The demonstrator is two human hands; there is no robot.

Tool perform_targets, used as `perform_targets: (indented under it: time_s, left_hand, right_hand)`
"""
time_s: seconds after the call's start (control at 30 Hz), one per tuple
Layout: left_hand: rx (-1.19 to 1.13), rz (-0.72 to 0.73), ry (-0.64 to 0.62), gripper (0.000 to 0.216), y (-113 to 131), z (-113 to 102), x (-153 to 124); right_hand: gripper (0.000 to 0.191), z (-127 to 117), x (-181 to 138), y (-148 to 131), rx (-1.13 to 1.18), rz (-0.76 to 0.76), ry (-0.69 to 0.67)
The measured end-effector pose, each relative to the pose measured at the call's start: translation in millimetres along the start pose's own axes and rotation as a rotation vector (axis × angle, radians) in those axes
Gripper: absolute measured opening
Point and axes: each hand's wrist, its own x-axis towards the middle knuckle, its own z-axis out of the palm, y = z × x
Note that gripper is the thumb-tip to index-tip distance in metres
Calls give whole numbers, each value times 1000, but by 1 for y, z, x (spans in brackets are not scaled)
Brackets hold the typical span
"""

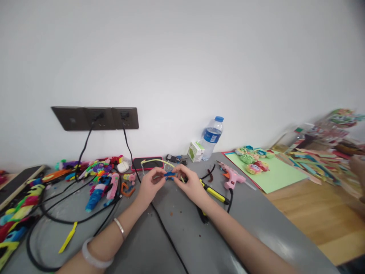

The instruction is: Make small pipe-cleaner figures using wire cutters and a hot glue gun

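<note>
Between the fingertips of both hands is a small blue piece [170, 174], perhaps bent pipe cleaner; the fingers cover part of it. My left hand [152, 184] pinches its left end, and my right hand [190, 184] pinches the right end. Just behind them a pale yellow-green strip [152, 161] arches over a phone with a red edge [137, 164]. Yellow-and-black pliers or cutters [215, 193] lie partly under my right wrist. To the right rests a pink glue gun [232, 177] with its black cord. A bent orange-brown piece [127, 189] lies left of my left hand.
Colourful pipe-cleaner figures [99, 190] and looping black cables [65, 222] crowd the left side. A water bottle [211, 139] and small box [196, 151] stand by the wall. Green paper [281, 179] carries crinkled flowers; at far right are paper strips [310, 163] and another person's hand [357, 169].
</note>
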Motion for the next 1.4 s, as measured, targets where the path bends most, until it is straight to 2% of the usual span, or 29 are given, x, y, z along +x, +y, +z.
perform_targets:
  time_s: [0.13, 0.23, 0.47, 0.67, 0.93, 1.17, 1.4]
  left_hand:
    - [19, 23, 82, 11, 0, -3, 2]
    - [34, 12, 151, 12, -2, -7, 5]
    - [28, -51, 188, 16, -6, -12, 9]
    - [21, -59, 183, 15, -5, -11, 9]
    - [21, -38, 145, 17, -6, -10, 9]
    - [38, -43, 162, 16, -4, -9, 8]
    - [20, -54, 165, 15, -5, -9, 8]
  right_hand:
    - [12, 4, 20, 6, 190, 117, -79]
    - [20, 12, 31, 15, 372, 163, -137]
    - [29, 30, 27, 29, 608, 185, -72]
    - [30, 30, 26, 25, 579, 185, -78]
    - [23, 33, 24, 25, 443, 118, -57]
    - [18, 31, 23, 19, 381, 78, -65]
    - [21, 30, 23, 18, 349, 87, -66]
